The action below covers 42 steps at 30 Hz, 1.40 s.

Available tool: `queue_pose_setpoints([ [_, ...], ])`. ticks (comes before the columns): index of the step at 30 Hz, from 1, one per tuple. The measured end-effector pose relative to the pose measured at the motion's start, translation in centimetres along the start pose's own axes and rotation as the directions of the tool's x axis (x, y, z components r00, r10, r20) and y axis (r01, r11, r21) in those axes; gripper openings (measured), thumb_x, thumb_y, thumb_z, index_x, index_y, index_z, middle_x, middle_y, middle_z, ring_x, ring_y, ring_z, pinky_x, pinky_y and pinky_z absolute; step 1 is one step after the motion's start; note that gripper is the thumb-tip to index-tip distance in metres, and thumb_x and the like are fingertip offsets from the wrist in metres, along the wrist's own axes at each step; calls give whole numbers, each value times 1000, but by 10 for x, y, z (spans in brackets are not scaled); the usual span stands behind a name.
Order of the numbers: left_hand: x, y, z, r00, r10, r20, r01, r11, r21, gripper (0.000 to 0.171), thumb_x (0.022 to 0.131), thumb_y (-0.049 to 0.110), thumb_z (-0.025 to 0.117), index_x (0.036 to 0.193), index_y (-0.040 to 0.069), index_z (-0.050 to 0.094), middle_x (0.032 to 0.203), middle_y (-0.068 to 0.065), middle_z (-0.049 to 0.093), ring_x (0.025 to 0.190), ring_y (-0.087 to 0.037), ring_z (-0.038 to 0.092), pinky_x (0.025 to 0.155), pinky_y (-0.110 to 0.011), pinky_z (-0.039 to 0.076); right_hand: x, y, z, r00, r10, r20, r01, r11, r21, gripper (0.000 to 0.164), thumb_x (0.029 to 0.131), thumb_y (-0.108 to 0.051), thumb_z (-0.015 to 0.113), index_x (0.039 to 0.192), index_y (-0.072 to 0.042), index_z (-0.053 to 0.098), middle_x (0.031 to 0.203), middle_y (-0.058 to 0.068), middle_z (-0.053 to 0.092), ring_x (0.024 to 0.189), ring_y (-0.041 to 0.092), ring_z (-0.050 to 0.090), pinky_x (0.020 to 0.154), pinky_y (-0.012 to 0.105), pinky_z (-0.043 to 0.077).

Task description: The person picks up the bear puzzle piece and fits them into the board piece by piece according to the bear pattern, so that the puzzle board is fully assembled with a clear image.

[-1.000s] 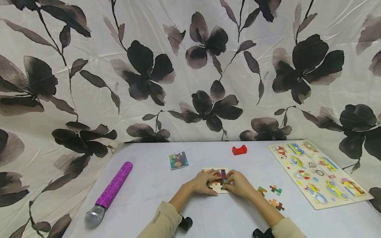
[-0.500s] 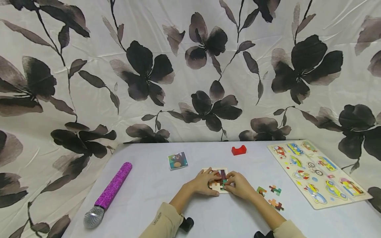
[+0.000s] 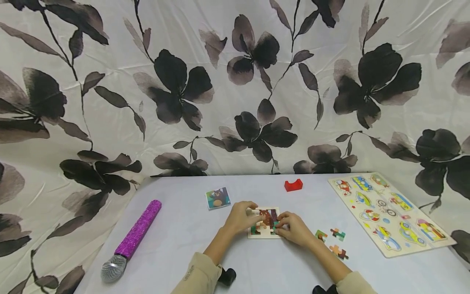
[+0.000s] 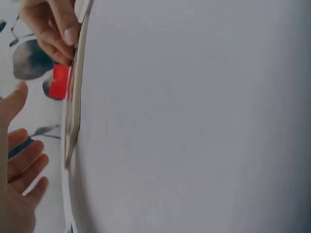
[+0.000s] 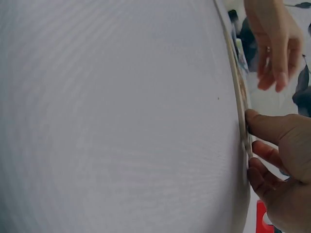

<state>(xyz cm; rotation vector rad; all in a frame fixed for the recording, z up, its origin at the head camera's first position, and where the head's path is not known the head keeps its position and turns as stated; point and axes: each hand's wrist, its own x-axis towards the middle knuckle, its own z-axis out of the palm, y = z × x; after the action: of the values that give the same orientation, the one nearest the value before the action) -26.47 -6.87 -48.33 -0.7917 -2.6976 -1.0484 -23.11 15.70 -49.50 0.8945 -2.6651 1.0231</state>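
Observation:
A small jigsaw puzzle in a pale wooden frame lies in the middle of the white table, showing a brown bear. At its right edge, my right hand grips the side, thumb and curled fingertips against the frame in the right wrist view. Whether a single piece sits under those fingertips is hidden. My left hand hovers over the puzzle's left side, fingers loosely spread and holding nothing; the left wrist view shows the left hand apart from the frame. Several loose jigsaw pieces lie to the right.
A bear picture card lies behind the left hand. Farther back is a red notched block. At the right lies a large vehicle puzzle board; at the left, a purple glittery microphone. A flowered cloth hangs behind the table.
My left hand has lifted off the puzzle and moved left, uncovering the bear picture. The right hand stays at the puzzle's right edge. The loose pieces have not moved.

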Motion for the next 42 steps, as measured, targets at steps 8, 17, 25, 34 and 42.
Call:
queue_pose_setpoints([
  [8,-11,-16,-7,974,-47,220,57,998,-40,93,64,39,85,139,2,44,140,-18,45,131,-36,38,109,-50,30,-5,2,-12,996,87,24,-90,984,151,31,82,-10,72,109,4,65,108,18,63,91,31,62,75,32,55],
  [17,-16,-22,-11,958,-48,282,75,993,-86,99,60,32,88,140,1,41,146,-21,35,136,-37,30,111,-52,25,-30,11,-64,966,259,27,-258,966,-26,36,81,-10,72,114,4,63,113,20,63,104,39,57,86,51,50],
  [25,-17,-22,-12,961,-72,268,93,993,-67,102,55,33,91,138,-2,42,145,-21,37,136,-36,32,112,-50,25,-60,32,-95,902,406,148,-380,908,-179,51,73,-29,80,111,3,65,109,21,62,102,41,56,85,53,48],
  [34,-14,-19,-9,955,-115,274,124,992,-15,111,54,35,91,139,-9,36,147,-22,33,137,-37,29,112,-47,26,-73,41,-93,920,372,124,-359,927,-112,22,75,-13,78,90,1,72,83,3,64,73,14,55,62,27,46],
  [42,-15,-17,-8,949,-133,287,139,990,-1,109,56,35,91,140,-9,35,149,-22,29,137,-38,27,112,-47,26,-67,38,-89,891,434,136,-425,901,-91,31,79,-22,75,100,0,70,87,1,62,75,14,50,64,27,44],
])
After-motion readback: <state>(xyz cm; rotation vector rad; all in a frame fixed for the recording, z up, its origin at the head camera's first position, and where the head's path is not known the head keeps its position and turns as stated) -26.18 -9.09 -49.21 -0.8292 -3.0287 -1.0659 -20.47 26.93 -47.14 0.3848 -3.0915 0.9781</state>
